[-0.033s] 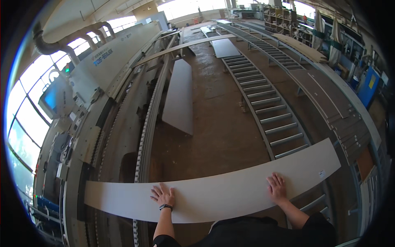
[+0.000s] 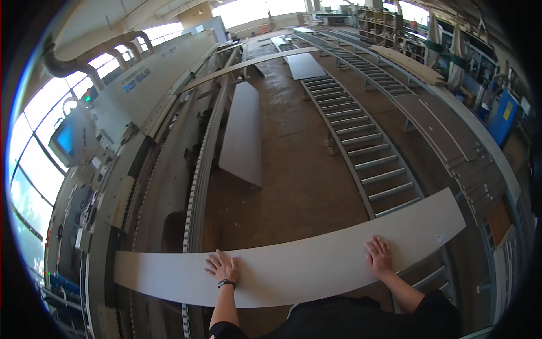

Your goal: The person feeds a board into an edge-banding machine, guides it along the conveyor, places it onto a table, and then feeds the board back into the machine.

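Long flat white board (image 2: 305, 260), bare fingers (image 2: 379, 247) resting atop, cylindrical metal rollers (image 2: 384, 177)

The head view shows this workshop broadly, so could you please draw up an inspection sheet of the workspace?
Surface: brown floor, marked with pale specks.
Job's things: long white panel, left end at the machine, right part over the roller conveyor; small label near its right end.
Clutter: pale grey panel between machine and conveyor.
Hands: left hand on the white panel, fingers spread, dark wristband; right hand also on it, farther right.
Cables: nothing seen clearly enough to identify.
Surroundings: blue-lit screen at left; shelving in the background.
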A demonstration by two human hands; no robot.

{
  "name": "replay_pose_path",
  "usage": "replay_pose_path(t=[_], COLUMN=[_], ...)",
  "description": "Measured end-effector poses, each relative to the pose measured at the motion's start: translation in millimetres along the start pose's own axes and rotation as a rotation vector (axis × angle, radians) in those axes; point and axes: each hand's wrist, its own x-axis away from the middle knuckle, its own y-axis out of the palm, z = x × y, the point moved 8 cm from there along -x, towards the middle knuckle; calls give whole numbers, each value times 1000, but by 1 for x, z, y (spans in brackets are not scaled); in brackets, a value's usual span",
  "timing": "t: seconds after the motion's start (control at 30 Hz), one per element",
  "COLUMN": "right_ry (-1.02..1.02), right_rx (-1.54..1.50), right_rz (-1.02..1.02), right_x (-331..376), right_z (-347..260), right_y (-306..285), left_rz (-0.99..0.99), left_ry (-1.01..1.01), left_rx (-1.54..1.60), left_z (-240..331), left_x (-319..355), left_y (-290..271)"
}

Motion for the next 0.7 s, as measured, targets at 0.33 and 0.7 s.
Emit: replay_pose_path(t=[0.33, 0.7], right_ry=[75, 78], right_rx=[67, -9], right_rz=[49, 39], right_x=[-75, -166], right_z=[17, 33], right_y=[31, 60], left_rz=[-29, 32], left_ry=[92, -4], left_rx=[-7, 45], left_z=[81, 130], left_x=[-128, -179], left_y=[-22, -24])
